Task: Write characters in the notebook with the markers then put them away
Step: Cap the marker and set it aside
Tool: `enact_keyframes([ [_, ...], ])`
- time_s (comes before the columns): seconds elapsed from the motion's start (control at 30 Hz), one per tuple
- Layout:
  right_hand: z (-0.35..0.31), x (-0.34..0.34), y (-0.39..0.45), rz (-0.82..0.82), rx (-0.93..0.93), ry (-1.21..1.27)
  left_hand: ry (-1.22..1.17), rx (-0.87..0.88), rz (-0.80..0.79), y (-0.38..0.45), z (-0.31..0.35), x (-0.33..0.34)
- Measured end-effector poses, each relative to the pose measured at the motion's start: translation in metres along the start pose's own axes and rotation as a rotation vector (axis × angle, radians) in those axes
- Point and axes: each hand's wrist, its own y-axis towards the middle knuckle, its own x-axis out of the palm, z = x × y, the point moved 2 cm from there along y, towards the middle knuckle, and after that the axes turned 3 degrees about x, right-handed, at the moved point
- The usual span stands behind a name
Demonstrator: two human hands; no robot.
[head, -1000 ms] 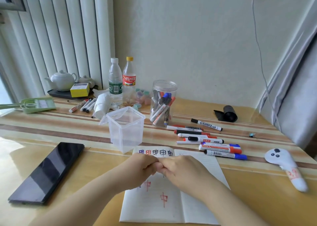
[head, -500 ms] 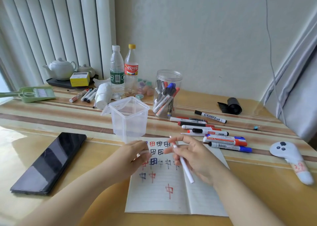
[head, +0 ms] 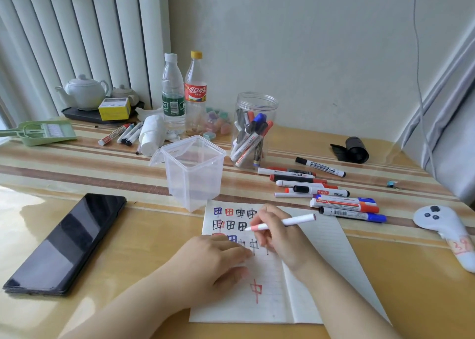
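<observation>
Right hand: your right hand pinches a white marker, tip at 9 o'clock over the written rows.
Left hand: your left hand lies flat, fingers spread, on the notebook.
Loose markers: at 1 o'clock on the table.
Jar: at 12 o'clock, holding markers.
Clear container: at 11 o'clock, touching the notebook's top edge.

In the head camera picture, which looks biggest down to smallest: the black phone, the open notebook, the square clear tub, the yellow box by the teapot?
1. Notebook.
2. Black phone, though it lies near the camera, which enlarges it.
3. Square clear tub.
4. Yellow box, far back, so its true size is unsure.
</observation>
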Motion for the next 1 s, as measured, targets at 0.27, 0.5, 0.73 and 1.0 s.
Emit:
enact_keyframes([
  [0.27,0.011,0.005,0.001,0.167,-0.115,-0.188,0.022,-0.016,0.032,-0.008,0.003,0.003],
  [0.5,0.012,0.008,-0.001,0.147,-0.099,-0.296,0.033,-0.011,0.030,-0.008,0.005,0.002],
  [0.73,0.012,0.005,-0.002,0.149,-0.099,-0.231,0.056,0.002,0.036,-0.007,0.008,-0.001],
  [1.0,0.015,0.006,0.000,0.174,-0.134,-0.270,0.059,-0.001,0.043,-0.007,0.007,-0.001],
])
